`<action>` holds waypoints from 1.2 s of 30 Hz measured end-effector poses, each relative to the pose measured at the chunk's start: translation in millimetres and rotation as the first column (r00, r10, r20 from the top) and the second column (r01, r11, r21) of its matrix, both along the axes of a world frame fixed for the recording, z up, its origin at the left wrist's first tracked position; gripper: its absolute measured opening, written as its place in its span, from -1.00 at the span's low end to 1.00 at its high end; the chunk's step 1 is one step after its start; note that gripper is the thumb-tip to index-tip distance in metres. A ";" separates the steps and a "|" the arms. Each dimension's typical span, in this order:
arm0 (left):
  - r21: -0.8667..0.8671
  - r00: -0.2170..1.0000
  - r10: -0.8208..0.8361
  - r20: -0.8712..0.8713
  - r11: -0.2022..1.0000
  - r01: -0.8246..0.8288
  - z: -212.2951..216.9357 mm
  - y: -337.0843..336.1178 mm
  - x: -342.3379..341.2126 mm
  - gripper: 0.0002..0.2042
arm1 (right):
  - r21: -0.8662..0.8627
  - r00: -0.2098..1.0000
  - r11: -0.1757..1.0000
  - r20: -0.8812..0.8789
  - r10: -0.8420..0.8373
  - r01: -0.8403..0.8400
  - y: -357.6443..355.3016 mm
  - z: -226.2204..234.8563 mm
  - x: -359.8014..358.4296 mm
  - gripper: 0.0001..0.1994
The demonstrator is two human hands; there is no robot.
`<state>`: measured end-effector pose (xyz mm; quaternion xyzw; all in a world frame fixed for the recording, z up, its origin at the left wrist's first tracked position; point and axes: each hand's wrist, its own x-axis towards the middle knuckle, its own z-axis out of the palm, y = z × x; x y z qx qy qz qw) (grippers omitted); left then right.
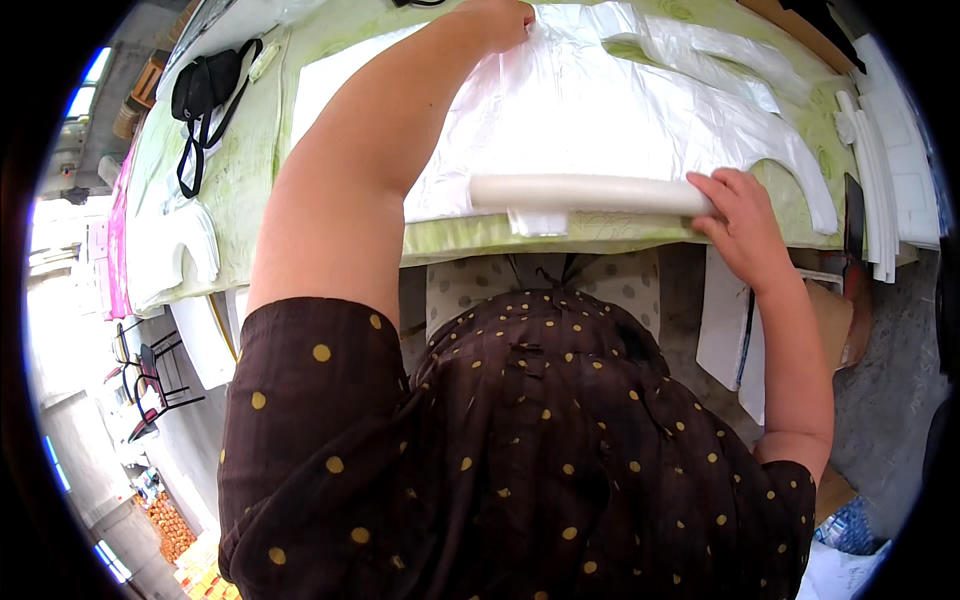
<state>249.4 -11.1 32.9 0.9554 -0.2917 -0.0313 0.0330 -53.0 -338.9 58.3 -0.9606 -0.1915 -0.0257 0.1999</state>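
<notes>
White plastic bags [600,125] with handle cutouts lie flat across the green table cover. Reaching far over them, my left hand [497,24] is closed on the plastic at the far side, and creases spread from that spot. Part of its grip is hidden by the hand itself. Near the table's front edge, my right hand [742,222] grips one end of a white tube [590,193]. The tube lies sideways over the near part of the bags, its left end close to my left arm. A small folded white piece [538,221] shows just below it.
A black bag with a strap [205,88] rests at the table's far left, above more white plastic bags [185,250]. White strips [872,190] and a dark blade-like tool [853,220] are at the right edge. Cardboard [828,325] stands below on the right.
</notes>
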 end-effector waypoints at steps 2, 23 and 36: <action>-0.047 0.999 0.042 -0.025 0.998 -0.043 -1.7 -2.4 -3.1 -0.70 | -0.007 0.997 0.999 -0.064 0.035 -0.036 -8.1 6.1 -17.9 -0.44; -0.186 0.974 -0.210 0.084 0.957 0.223 -8.7 72.3 -269.9 -0.37 | 0.031 0.927 0.996 0.369 0.071 -0.088 101.7 -27.8 -23.6 -0.54; -0.294 0.926 -0.377 0.032 0.882 0.369 -5.8 66.6 -311.3 -0.27 | 0.100 0.902 0.981 0.418 0.111 -0.167 131.2 -60.2 -49.1 -0.32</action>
